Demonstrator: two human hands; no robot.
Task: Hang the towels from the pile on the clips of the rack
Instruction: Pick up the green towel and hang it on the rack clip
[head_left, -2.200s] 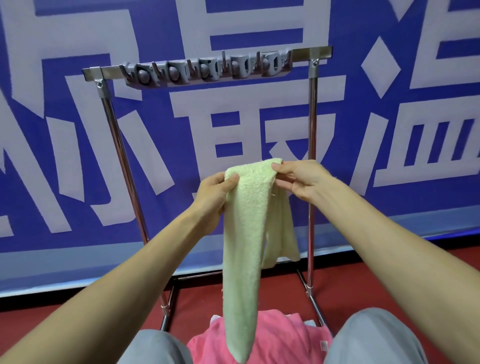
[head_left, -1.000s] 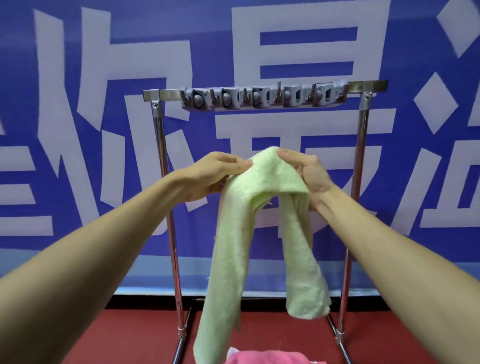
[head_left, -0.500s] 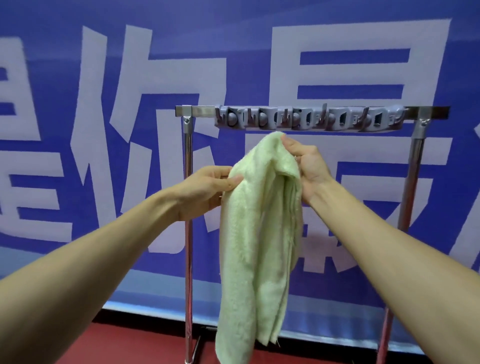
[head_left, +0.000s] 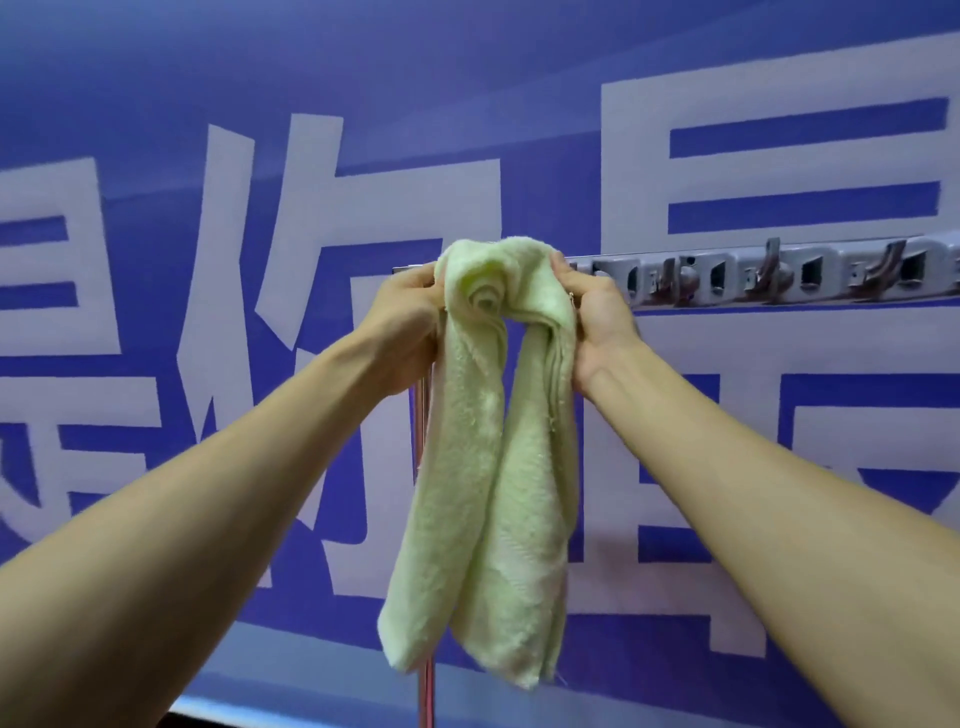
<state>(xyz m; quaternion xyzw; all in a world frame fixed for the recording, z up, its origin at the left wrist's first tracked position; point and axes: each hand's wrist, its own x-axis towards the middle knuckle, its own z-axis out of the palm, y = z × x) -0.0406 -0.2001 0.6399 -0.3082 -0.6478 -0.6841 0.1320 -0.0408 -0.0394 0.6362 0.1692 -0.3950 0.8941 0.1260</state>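
Observation:
A pale green towel (head_left: 483, 457) hangs in two folds from its bunched top, which is pressed against the left end of the rack's clip strip (head_left: 779, 278). My left hand (head_left: 410, 322) grips the bunched top from the left. My right hand (head_left: 597, 312) grips it from the right. The clips behind the towel are hidden; whether one holds the cloth cannot be told. Several grey clips further right on the bar hold nothing. The pile of towels is out of view.
The rack's left metal post (head_left: 423, 519) runs down behind the towel. A blue banner with large white characters (head_left: 208, 364) fills the background right behind the rack.
Both hands have lifted the towel's top from below the bar up to the left end of the clip strip. The view has tilted up and left, and the floor has dropped out of sight.

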